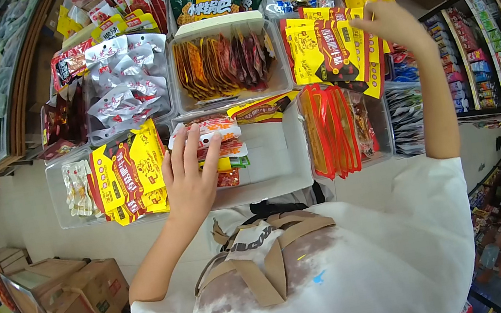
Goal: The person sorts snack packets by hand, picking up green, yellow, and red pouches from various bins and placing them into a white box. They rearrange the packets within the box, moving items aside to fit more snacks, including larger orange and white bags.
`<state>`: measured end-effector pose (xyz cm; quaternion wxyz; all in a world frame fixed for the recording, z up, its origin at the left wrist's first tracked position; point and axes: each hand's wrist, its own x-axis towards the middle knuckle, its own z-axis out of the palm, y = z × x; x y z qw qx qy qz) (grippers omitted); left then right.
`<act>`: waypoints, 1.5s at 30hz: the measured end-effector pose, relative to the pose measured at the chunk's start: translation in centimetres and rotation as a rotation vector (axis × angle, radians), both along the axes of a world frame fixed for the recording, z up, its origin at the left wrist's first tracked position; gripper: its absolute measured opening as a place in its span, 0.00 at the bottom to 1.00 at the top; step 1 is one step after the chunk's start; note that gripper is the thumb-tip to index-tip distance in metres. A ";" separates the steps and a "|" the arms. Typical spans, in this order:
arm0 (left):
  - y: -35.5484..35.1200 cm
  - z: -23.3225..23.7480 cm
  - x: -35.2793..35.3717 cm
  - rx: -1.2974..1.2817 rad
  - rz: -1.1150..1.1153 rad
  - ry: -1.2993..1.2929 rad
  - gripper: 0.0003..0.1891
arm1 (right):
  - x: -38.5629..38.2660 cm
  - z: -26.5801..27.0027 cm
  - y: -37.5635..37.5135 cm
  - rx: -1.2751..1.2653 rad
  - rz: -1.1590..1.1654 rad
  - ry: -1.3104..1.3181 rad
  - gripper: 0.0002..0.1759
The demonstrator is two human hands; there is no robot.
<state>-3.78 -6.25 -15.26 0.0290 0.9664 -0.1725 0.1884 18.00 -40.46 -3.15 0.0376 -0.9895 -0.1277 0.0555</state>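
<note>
**Overhanging packets liable to spill**

The yellow-and-red packets [327, 51] lean out just below the right hand [392, 23]. Its fingers curl at their edge, grip unclear, and a nudge could tip them. The left hand [190, 181] has its fingers spread over the white packet [211, 128], which may slide.

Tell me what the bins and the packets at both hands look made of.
Bins: clear rigid plastic, probably; contents show through the walls. Packets under the left hand: glossy printed plastic film, with sheen and crinkles. Yellow-red packets by the right hand: the same glossy film, it seems.
</note>
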 end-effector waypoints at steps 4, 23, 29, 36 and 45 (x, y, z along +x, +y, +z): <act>0.1 0.0 0.1 -0.013 -0.024 0.011 0.36 | -1.0 -3.6 0.0 -0.078 -0.146 0.238 0.38; 0.1 0.0 -0.1 -0.040 0.006 0.026 0.31 | -1.6 -5.8 -3.9 1.953 -0.411 0.659 0.19; 0.2 -0.1 0.1 -0.033 -0.032 0.000 0.36 | -2.3 -7.2 -4.1 1.750 -0.433 0.653 0.19; 0.1 0.1 0.1 -0.038 -0.022 0.000 0.31 | -4.0 -3.3 -1.7 1.697 -0.255 0.512 0.21; 0.1 -0.2 0.2 -0.034 -0.043 -0.010 0.34 | -8.8 5.4 8.1 1.096 0.699 0.758 0.19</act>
